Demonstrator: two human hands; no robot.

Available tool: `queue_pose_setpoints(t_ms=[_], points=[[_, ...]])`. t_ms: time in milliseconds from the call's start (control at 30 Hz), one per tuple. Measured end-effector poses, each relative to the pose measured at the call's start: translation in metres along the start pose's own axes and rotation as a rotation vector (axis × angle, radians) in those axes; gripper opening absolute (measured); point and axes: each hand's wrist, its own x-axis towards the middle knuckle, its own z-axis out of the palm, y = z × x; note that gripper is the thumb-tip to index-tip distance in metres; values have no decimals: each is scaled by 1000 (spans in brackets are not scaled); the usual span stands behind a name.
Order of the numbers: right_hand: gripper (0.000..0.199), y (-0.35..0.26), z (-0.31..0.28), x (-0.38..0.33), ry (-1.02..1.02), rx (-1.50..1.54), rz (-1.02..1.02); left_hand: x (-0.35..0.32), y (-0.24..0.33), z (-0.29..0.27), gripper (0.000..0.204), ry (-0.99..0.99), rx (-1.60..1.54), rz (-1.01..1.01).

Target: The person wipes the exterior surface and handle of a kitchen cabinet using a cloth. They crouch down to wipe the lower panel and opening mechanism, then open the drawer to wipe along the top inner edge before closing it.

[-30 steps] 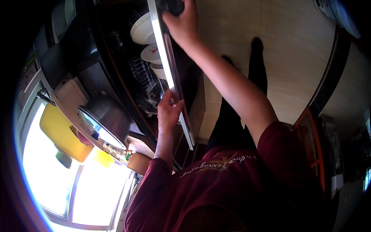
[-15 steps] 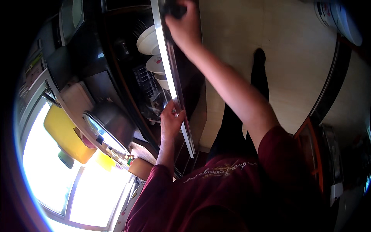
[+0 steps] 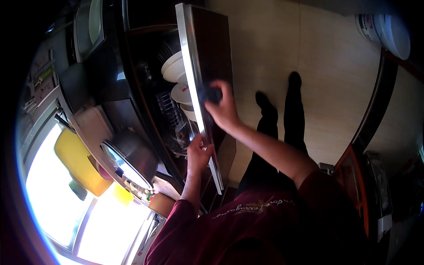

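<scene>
A pulled-out drawer shows its dark brown front [image 3: 212, 44], topped by a bright metal edge strip [image 3: 189, 53]. My left hand [image 3: 198, 157] is closed on that strip near its lower end. Against the outer face of the front, my right hand [image 3: 227, 112] presses a dark, soft-looking wad [image 3: 211, 94]; blur hides whether it is a cloth or a sponge. Inside the drawer stand a white bowl [image 3: 173, 68], a plate with a red mark [image 3: 180, 93] and a dark slotted rack [image 3: 167, 108].
At the left are a counter with a large metal pan [image 3: 134, 154], a yellow basin [image 3: 79, 163] and a bright window [image 3: 48, 203]. White buckets [image 3: 393, 37] stand at the upper right. An orange-framed cabinet [image 3: 353, 172] is on the right. My legs [image 3: 293, 115] stand beside the drawer.
My right hand has come down along the drawer front with the dark wad, from its far end toward my left hand. My left hand stays on the strip; the view has shifted slightly.
</scene>
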Motion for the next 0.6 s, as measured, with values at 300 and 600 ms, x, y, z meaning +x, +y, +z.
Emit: queue_pose_setpoints(t_ms=[300,600], points=[[42,-32,25,182,227,177,-80,8,6,-8,26,-37,-55,-5],[40,5,-17,-16,-227,-85,83,4,5,-7,33,-51,-36,-77]])
